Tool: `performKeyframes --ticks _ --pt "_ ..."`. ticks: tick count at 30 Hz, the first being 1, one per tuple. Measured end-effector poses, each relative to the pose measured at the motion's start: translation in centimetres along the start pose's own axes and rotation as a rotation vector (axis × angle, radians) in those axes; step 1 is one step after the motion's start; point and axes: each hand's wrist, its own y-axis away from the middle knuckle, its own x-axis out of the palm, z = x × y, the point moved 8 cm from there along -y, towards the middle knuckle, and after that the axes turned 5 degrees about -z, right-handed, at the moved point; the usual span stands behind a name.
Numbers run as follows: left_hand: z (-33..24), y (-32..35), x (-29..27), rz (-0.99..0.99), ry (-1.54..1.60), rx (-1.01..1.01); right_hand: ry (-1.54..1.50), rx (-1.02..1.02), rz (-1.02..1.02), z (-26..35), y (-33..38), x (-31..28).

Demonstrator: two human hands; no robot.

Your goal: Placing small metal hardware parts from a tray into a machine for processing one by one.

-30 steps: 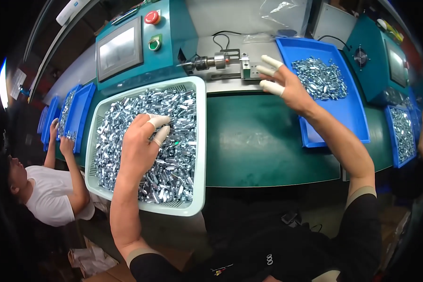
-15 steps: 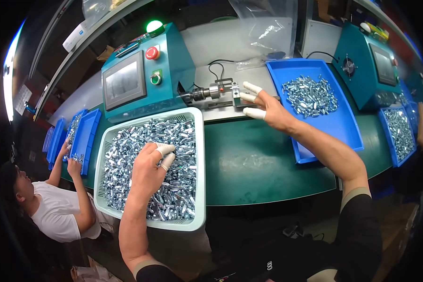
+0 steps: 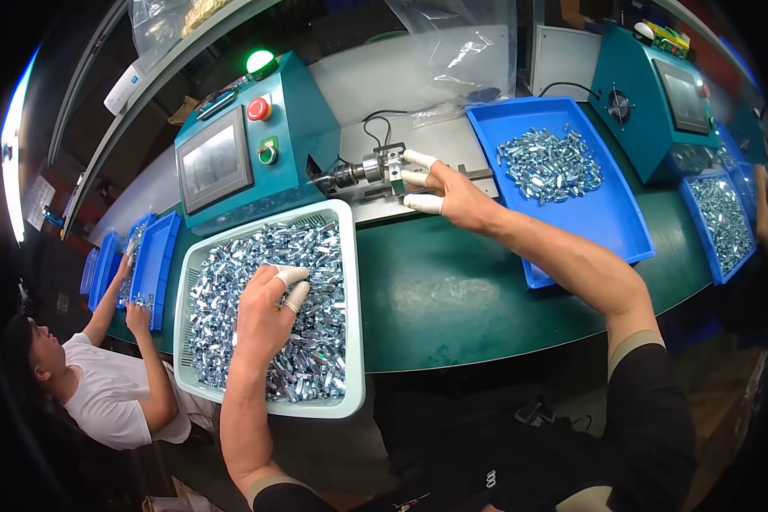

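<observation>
My left hand (image 3: 264,311) hangs over a pale green plastic basket (image 3: 356,341) heaped with small shiny metal parts (image 3: 222,290). White finger cots cover its thumb and fingertips, which are curled close together. Whatever lies between those tips blends into the parts behind. My right hand (image 3: 461,198) reaches to a small metal clamping fixture (image 3: 395,174) in front of the chuck (image 3: 358,173) of a teal machine (image 3: 303,111). Its cotted fingers are stretched out and spread, with the tips at the fixture's right side. I see nothing held in that hand.
Right of the fixture stands a blue tray (image 3: 636,243) with a pile of metal parts. A second teal machine (image 3: 640,102) and another filled blue tray (image 3: 715,271) are farther right. At left, a person in a white shirt (image 3: 115,388) works at blue trays (image 3: 155,264).
My right hand has come closer to the fixture, its fingertips now against the side. My left hand stays over the basket in nearly the same pose. The whole view has shifted slightly.
</observation>
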Motion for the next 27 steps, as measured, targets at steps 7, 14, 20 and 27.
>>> performKeyframes --ticks 7,14,20,27 --pt "-0.3 0.1 0.2 0.0 -0.009 0.009 0.035 0.013 -0.012 0.5 0.1 0.1" --pt "-0.2 0.1 0.2 -0.007 0.0 -0.005 0.064 0.023 -0.028 0.9 -0.4 0.6" --pt "-0.4 0.0 0.1 0.003 0.002 -0.016 -0.026 0.026 -0.056 0.6 -0.9 0.9" --pt "-0.6 -0.1 0.5 0.016 0.001 -0.007 -0.093 0.017 -0.081 0.1 -0.3 0.9"
